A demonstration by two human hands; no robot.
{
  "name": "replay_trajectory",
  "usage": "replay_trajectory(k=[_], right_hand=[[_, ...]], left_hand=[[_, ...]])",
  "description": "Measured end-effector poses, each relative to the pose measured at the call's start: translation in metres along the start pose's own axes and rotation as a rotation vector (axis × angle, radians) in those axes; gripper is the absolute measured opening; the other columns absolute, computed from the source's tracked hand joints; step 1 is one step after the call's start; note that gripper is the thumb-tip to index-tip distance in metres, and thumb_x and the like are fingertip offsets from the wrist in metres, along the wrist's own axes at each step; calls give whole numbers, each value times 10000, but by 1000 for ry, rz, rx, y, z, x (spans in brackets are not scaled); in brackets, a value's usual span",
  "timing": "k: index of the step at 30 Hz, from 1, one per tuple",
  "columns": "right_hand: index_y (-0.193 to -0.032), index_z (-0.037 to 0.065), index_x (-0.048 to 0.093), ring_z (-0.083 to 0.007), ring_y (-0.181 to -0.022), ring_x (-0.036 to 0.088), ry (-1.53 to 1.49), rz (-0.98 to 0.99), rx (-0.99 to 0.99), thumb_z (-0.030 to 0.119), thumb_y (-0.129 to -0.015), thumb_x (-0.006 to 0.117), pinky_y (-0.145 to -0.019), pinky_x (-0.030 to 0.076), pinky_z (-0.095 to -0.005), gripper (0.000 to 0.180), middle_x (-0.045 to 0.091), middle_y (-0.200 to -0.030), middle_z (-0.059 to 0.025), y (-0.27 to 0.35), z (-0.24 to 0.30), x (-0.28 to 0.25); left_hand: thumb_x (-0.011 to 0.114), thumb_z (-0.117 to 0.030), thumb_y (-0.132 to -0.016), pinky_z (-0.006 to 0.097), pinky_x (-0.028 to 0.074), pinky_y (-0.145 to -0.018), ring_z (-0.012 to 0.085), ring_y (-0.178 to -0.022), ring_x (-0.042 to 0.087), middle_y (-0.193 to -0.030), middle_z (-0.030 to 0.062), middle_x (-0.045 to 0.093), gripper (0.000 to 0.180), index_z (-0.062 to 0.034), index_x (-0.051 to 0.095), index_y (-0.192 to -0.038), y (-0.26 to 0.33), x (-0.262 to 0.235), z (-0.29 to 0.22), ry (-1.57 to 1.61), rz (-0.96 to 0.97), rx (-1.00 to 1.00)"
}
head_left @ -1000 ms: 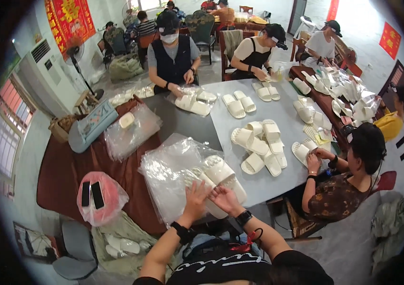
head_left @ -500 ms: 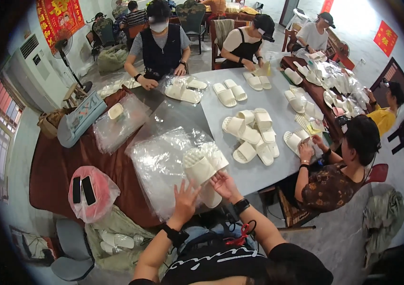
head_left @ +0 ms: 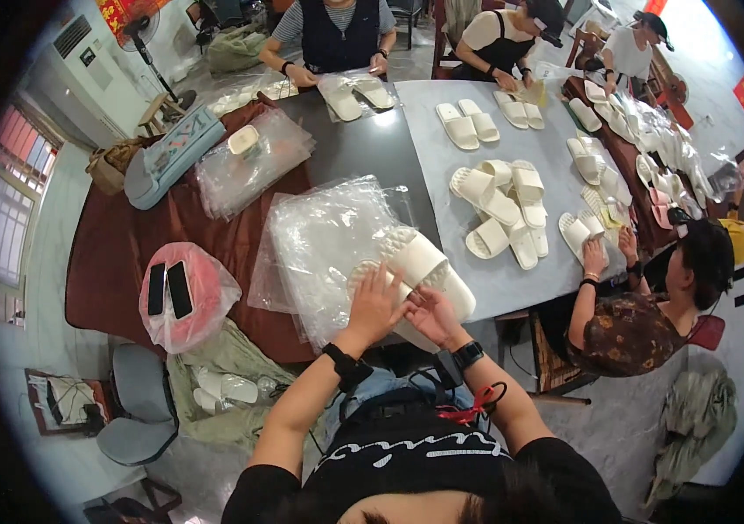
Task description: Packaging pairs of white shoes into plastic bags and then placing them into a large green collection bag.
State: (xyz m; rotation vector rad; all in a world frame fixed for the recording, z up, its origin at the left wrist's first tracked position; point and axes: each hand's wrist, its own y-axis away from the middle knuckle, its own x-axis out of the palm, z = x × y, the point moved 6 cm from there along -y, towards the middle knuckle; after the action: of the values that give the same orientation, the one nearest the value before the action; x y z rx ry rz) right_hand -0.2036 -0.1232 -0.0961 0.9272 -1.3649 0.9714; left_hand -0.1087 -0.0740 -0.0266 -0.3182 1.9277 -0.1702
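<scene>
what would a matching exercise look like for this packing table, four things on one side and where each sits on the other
Things
1. pair of cream foam slippers
2. two black phones
3. heap of cream slippers
4. small cream box

Places
A. loose in the middle of the grey tabletop
B. on a pink plastic bag at the table's left edge
C. under the person's left hand and right hand
D. on a stack of clear plastic bags at the far left

Pairs: 1-C, 2-B, 3-A, 4-D
</scene>
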Motion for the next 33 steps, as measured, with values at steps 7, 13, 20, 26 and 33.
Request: replay_trajectory(k=[7,13,20,26,33], right_hand=[[-1035,61,499,-221,-943,530,158,-454,-97,188,-865,393,-873,418,-370,237,545,-1024,-87,7,3,8],[-976,43,505,-194,-863,570,115,-308,-70,212,-895,334,-787,474,-355,253,579,-921,-61,5,14,3],[-1305,62,288,-243,-1264,251,131,-311,-35,260,-917,355,-1044,218,-416,440,273,-1366,-106,-10,8,10],[-1335,66,236,-247,-1270,240,604,-8,16,283,-908,344,-1050,211,-382,491,248,-1380,-113,-25,1,20],[-1332,17,244,-228,-1243,294,1187,357,313,263,-853,488,-1034,226,-336,591,292,-1357,-135,-45,-13,109]], left_hand=[[462,-224,-827,498,181,-1007,363,-1235,274,-1341,136,318,457,-164,394,-1275,-5,-2,-11,1,78,186],[504,-119,-739,533,147,-1011,299,-1266,259,-1371,96,290,614,-225,327,-1318,-9,0,-16,203,244,369],[464,-183,-798,615,45,-980,282,-1311,154,-1410,35,220,521,-233,348,-1304,24,1,-51,64,262,521],[468,-172,-813,613,29,-983,342,-1303,136,-1395,45,253,514,-256,349,-1305,28,-18,-85,232,248,597],[460,-140,-823,484,218,-972,317,-1157,384,-1248,93,455,418,-167,445,-1240,-3,-111,-69,542,16,283]])
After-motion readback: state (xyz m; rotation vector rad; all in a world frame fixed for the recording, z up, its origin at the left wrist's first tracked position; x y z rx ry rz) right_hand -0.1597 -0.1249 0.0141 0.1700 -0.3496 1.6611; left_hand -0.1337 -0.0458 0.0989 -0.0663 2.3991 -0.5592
